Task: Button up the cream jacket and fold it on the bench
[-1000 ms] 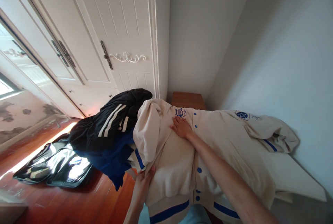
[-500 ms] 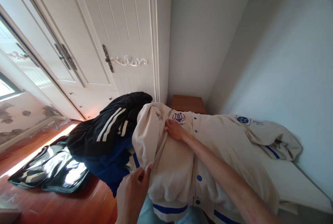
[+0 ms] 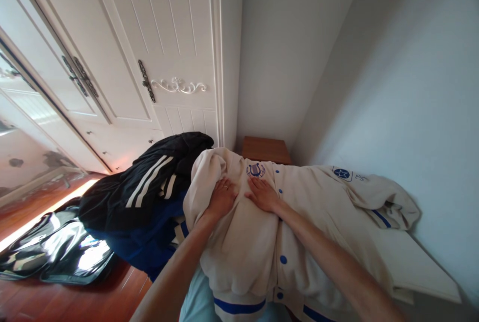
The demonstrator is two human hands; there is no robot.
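A cream jacket (image 3: 258, 237) with blue snap buttons and blue-striped trim lies spread out in front of me, its front facing up. My left hand (image 3: 223, 196), a ring on one finger, rests flat on the sleeve side of the chest. Beside it, my right hand (image 3: 264, 195) lies with fingers spread just below the blue lyre emblem (image 3: 255, 169). Neither hand grips the cloth. The far sleeve (image 3: 396, 200), with a star patch above it, stretches out to the right.
A black garment with white stripes (image 3: 149, 182) and blue cloth (image 3: 138, 249) are heaped on the left. An open suitcase (image 3: 71, 252) lies on the wooden floor. Behind stand a white wardrobe (image 3: 179, 23) and a brown wooden cabinet (image 3: 265, 150). A white board edge (image 3: 426, 267) shows at right.
My left hand has moved up from the jacket's lower left side, its fingers opening out flat on the chest. My right hand has shifted slightly and stays on the cloth.
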